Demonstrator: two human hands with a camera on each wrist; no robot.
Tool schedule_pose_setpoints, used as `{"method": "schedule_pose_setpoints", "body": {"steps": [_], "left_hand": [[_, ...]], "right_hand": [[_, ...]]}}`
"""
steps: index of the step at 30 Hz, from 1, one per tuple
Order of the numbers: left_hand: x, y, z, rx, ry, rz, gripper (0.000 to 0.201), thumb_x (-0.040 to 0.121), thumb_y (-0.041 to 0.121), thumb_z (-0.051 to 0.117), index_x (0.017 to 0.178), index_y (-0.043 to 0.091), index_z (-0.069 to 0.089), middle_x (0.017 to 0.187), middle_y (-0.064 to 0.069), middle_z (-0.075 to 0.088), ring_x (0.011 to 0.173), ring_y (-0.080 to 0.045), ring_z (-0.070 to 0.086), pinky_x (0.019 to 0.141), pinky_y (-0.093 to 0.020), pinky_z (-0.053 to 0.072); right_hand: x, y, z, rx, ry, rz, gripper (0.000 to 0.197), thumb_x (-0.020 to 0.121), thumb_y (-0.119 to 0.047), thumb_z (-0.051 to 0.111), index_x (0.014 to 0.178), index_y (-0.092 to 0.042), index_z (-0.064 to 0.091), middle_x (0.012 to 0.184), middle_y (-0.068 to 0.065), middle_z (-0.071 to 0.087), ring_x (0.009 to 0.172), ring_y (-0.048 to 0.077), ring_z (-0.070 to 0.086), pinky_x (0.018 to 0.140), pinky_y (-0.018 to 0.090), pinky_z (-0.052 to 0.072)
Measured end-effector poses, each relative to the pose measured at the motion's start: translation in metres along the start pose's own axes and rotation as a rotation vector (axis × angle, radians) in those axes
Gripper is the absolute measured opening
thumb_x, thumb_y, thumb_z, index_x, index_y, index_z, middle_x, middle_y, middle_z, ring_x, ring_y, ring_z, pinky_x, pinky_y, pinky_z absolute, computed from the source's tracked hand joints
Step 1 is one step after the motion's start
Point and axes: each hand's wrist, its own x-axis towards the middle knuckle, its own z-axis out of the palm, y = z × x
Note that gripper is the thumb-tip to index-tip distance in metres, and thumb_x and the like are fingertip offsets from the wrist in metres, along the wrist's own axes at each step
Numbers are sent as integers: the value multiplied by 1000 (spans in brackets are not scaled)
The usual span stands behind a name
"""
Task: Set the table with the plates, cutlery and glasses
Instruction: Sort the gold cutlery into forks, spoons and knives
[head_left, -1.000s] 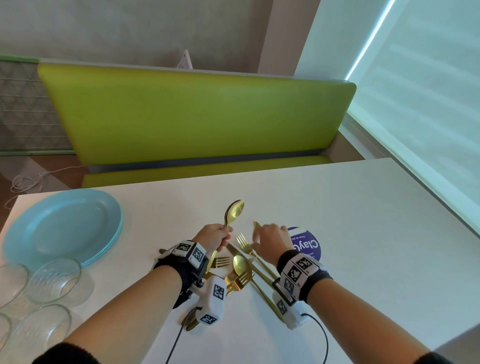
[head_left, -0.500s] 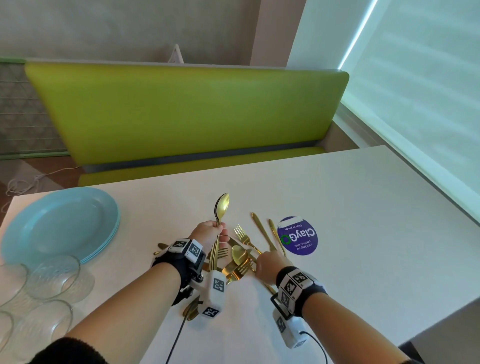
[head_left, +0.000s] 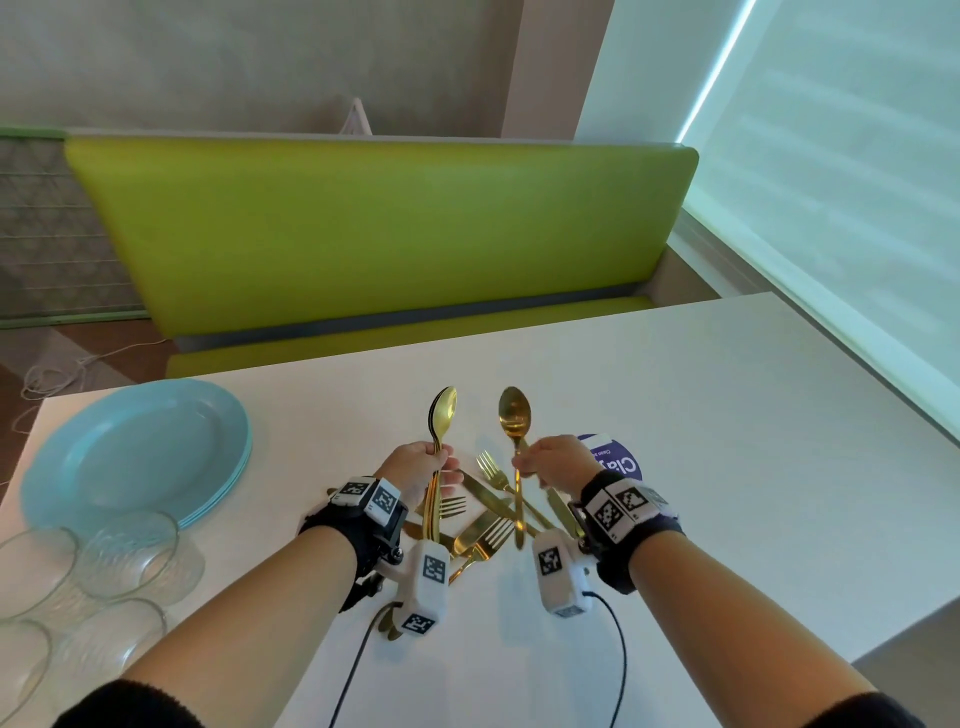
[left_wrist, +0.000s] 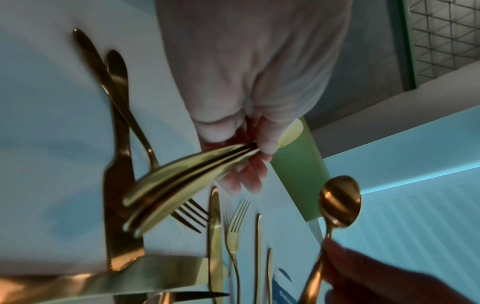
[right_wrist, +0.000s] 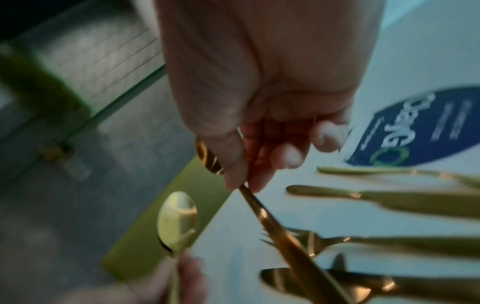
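I am pinching one spoon (head_left: 514, 415) in my right hand (head_left: 558, 462), while my left hand (head_left: 410, 467) is gripping gathered spoons (head_left: 441, 415), sorting cutlery.

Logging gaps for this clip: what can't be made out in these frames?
- Spoons in the left hand: exact count, overlapping in head and left wrist views.
- Cutlery pile: partly hidden under wrists and cameras, head view.
- Glasses: cut off by the left edge.
- Purple sticker: text covered by the right hand; blurred in the right wrist view.
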Motion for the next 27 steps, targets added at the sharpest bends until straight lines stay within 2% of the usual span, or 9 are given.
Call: {"method": "schedule_pose_setpoints", "body": {"steps": [3,9,12,16,18,20,22,24,27], "left_hand": [[-4,0,4,-28,-41,-1,15,98,6,42,90,4,55,84,-10,62,74,-21,63,71,-33,53],[-12,1,9,-54,-124,2,15,98,8,43,100,1,56,83,-16,61,74,-23,62,62,-31,58],[-17,3,7,-69,-148,-14,17,99,10,40,92,5,55,84,-16,61,76,-23,63,60,-29,59],[-18,4,2,-63,-166,-31,21,100,14,38,93,6,56,84,-17,63,77,-24,64,74,-35,55],[-17,4,0,-48,-162,-41,20,100,14,39,93,6,56,81,-16,63,73,-23,63,73,-35,54],[-16,5,0,-34,-153,-43,17,99,13,42,93,5,55,79,-15,62,69,-22,62,67,-32,54],[-15,4,-1,-38,-136,-46,15,98,12,44,92,5,55,77,-16,62,67,-23,61,65,-32,53],[-15,5,-1,-46,-127,-54,15,98,11,44,91,5,55,76,-15,61,66,-23,60,65,-32,52],[-13,7,-2,-36,-100,-55,12,98,11,45,92,5,54,79,-11,61,69,-22,61,66,-31,51]], "right_hand": [[-6,-14,6,239,-138,-7,14,90,-21,60,77,-16,64,74,-3,61,56,8,47,53,18,38],[-1,-25,31,299,-312,-31,19,93,-22,55,77,-16,62,73,-2,61,55,8,42,50,20,30],[1,-29,36,256,-279,-14,22,92,-25,56,73,-16,60,68,-1,55,53,8,41,47,19,30],[1,-35,41,164,-180,8,25,90,-28,61,68,-17,58,61,-2,53,50,7,43,44,17,30],[3,-36,44,178,-127,4,22,88,-23,65,67,-17,58,61,-2,56,51,7,48,43,14,36],[5,-37,47,153,-111,-16,17,87,-18,65,71,-13,61,69,2,61,60,11,55,58,18,47],[5,-38,50,119,-80,-26,15,85,-19,67,73,-11,65,74,6,63,66,15,56,73,28,51],[7,-38,50,89,-57,-37,15,84,-21,68,74,-10,68,69,3,63,62,13,55,67,26,50],[9,-38,40,5,-34,-66,14,86,-20,67,92,-9,73,67,-6,62,56,3,52,56,13,44]]}}
